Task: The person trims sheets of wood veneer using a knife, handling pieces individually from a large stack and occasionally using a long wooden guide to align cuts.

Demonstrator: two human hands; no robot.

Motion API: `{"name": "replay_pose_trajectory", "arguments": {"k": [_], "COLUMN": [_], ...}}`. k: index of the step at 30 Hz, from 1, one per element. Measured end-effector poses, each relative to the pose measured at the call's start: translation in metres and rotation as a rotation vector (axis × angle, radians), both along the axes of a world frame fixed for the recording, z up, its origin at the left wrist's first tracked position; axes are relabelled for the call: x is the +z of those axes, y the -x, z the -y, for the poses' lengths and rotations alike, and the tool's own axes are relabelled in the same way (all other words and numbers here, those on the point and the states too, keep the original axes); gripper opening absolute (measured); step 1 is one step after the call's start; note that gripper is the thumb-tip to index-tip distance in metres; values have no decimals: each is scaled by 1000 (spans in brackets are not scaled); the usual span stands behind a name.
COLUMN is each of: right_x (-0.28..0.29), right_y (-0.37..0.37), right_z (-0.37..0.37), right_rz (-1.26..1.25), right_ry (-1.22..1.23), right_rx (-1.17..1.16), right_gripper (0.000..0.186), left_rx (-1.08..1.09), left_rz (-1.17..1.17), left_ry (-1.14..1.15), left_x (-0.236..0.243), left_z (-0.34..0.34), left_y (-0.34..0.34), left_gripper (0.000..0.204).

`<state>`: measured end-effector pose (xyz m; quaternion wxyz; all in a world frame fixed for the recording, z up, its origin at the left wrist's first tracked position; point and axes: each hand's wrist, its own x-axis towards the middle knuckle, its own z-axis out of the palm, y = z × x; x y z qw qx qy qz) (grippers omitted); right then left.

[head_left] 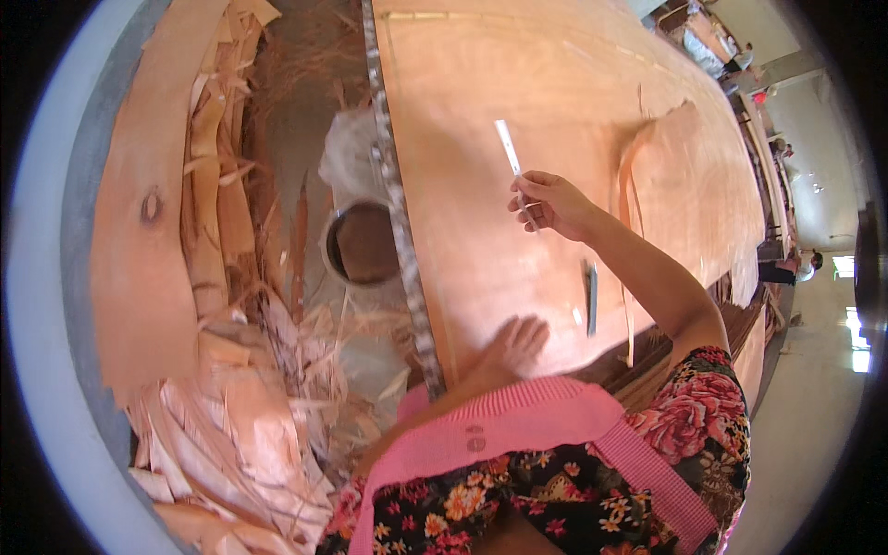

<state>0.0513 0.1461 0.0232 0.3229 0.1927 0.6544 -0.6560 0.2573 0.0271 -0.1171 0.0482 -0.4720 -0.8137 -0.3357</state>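
A large, thin, orange-tan wood veneer sheet (518,83) covers the worktable before me. My right hand (558,205) is raised over it, fingers closed around a slim, flat white tool (506,146) with small dark spots. The tool's long end points up and away; its other end shows below my fingers, and its exact kind is unclear. My left hand (523,344) lies flat on the sheet near the table's left edge, slightly blurred, its fingers stretched out. A short dark bar (592,298) rests on the sheet below my right forearm. Right of my right hand, a veneer piece (666,162) curls up.
Left of the table edge (400,203) stand a round bucket (363,242) and a crumpled clear plastic bag (351,153). Veneer scraps (231,407) and a long board-like veneer piece (139,222) pile up farther left. At the far right, a person (803,268) stands in the background.
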Motion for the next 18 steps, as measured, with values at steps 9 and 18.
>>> {"name": "replay_pose_trajectory", "arguments": {"k": [9,18], "right_x": [-22,-64], "right_y": [-172,-262], "right_z": [-70,-67], "right_rz": [-349,-218], "right_ry": [266,171], "right_rx": [-153,-146], "right_gripper": [16,18], "left_rx": [25,449], "left_rz": [115,757], "left_ry": [106,-17], "left_x": [21,2], "left_z": [6,10], "left_y": [-19,-41], "left_gripper": [63,39]}}
